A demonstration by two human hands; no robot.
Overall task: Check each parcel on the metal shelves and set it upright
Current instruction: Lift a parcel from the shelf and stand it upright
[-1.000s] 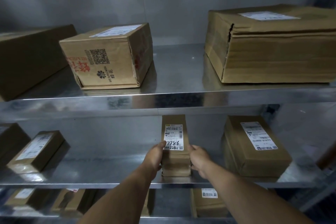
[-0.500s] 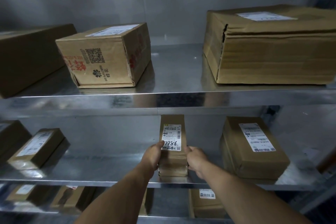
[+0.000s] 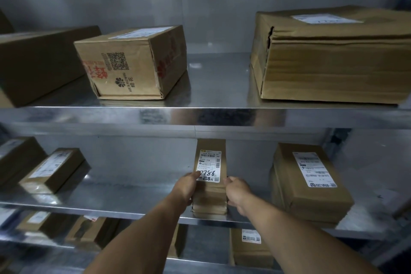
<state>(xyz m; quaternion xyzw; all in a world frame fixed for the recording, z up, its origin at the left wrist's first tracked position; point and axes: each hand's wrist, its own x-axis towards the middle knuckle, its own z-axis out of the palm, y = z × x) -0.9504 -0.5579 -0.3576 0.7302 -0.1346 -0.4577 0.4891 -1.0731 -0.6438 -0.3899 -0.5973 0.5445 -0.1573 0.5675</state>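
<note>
A narrow brown parcel (image 3: 210, 196) stands upright at the front of the middle metal shelf (image 3: 124, 198), its white label marked 7786 facing me. My left hand (image 3: 185, 187) grips its left side, thumb on the label. Its right side is gripped by my right hand (image 3: 236, 191). A flat brown parcel (image 3: 309, 182) with a white label lies to the right on the same shelf. Two more labelled parcels (image 3: 53, 170) lie at the left.
The top shelf (image 3: 218, 87) carries a printed carton (image 3: 135, 62), a large flat carton (image 3: 333, 55) at the right and a long box (image 3: 37, 62) at the left. The bottom shelf holds several labelled parcels (image 3: 249, 249). A grey wall closes the back.
Both hands stay on the narrow parcel. The view has drifted slightly; the parcel keeps standing upright at the same spot.
</note>
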